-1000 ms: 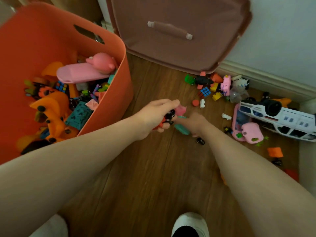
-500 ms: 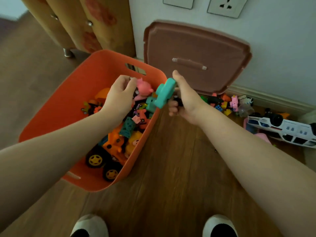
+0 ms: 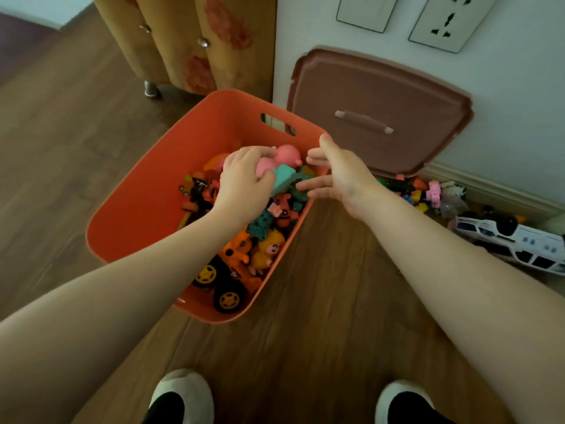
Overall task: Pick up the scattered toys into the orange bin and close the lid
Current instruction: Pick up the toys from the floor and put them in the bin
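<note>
While both hands hover over the orange bin (image 3: 137, 215), the left hand (image 3: 241, 182) curls loosely onto the toy pile, seemingly holding nothing; the right hand (image 3: 342, 175) spreads its fingers, teal toy (image 3: 282, 177) dropped inside. More toys (image 3: 428, 194) wait right; lid (image 3: 376, 117) leans on the far wall.

Dim, soft, wide-angle edge distortion

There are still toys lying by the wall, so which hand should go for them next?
Probably the right hand: it is open, empty and nearer the toys by the wall. The left hand is over the bin.
</note>
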`<act>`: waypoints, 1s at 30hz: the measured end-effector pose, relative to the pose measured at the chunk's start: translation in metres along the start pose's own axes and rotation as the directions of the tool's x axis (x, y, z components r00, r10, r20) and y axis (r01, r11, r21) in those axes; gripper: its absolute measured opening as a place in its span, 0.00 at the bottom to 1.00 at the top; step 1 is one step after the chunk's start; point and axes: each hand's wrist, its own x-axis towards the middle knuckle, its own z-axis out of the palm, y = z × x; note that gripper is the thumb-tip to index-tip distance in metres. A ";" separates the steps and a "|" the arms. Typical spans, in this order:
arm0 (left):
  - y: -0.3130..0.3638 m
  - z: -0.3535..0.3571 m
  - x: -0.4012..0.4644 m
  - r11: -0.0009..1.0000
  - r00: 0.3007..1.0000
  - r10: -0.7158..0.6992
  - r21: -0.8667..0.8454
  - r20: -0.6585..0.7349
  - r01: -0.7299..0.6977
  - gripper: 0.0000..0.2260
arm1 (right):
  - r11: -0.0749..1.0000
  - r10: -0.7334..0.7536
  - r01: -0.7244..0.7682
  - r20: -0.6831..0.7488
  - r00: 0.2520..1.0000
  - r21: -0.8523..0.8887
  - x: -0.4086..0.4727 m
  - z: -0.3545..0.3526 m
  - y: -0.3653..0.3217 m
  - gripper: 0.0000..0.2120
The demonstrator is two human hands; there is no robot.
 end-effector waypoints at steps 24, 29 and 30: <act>0.090 0.267 -0.021 0.790 0.669 0.020 0.398 0.743 -0.466 0.28 | 0.561 0.263 -0.235 -0.098 0.960 -0.794 -0.021 -0.259 0.249 0.11; 0.075 0.283 -0.016 0.741 0.651 0.017 0.428 0.759 -0.518 0.25 | 0.402 0.274 -0.209 -0.101 0.956 -0.892 -0.012 -0.247 0.275 0.20; 0.072 0.285 -0.014 0.733 0.643 0.007 0.434 0.766 -0.524 0.25 | 0.407 0.254 -0.207 -0.108 0.961 -0.890 -0.010 -0.245 0.278 0.20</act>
